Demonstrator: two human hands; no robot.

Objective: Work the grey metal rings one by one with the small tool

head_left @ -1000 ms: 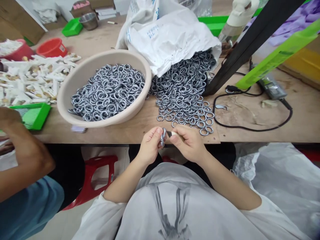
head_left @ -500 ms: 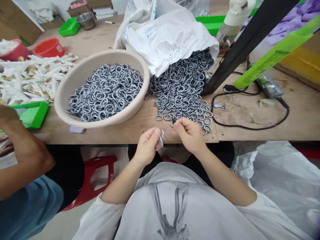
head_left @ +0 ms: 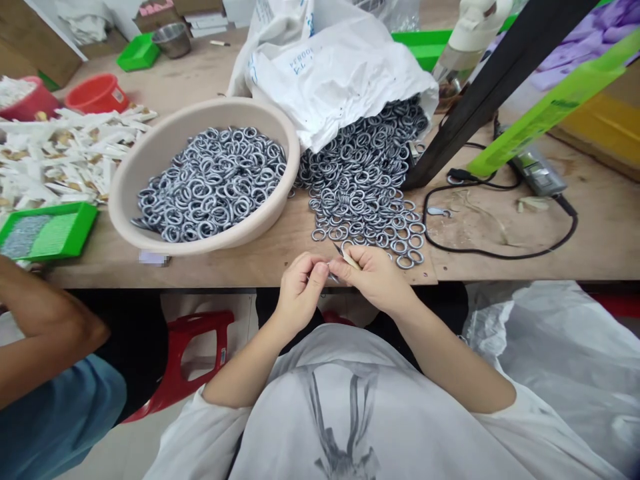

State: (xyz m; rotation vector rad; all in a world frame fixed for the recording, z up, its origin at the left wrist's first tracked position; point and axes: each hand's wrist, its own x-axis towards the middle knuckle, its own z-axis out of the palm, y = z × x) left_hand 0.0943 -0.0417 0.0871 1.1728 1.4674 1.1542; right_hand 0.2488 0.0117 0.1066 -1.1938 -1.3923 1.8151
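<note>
My left hand [head_left: 301, 288] is closed on a grey ring [head_left: 333, 277], mostly hidden by the fingers, just in front of the table edge. Fingertips of my right hand [head_left: 374, 277] meet the left at that ring. Tucked in the right hand is a small knife [head_left: 351, 260] with a pale handle and a dark pointed tip aimed away from me. Beyond my hands, a heap of loose grey rings [head_left: 357, 200] spills from a white sack [head_left: 345, 73]. To the left stands a beige basin [head_left: 200, 248] holding many similar rings.
A dark post [head_left: 465, 113] rises right of the heap, near a black cable [head_left: 500, 257] and a lime-green strip [head_left: 550, 107]. At left lie white pieces [head_left: 60, 153] and a green tray [head_left: 80, 230]. A co-worker's arm [head_left: 50, 307] rests near that tray.
My hands have come together, the right moving left and slightly down to the ring in the left hand. The knife's pale handle now shows. The co-worker's arm has shifted downward.
</note>
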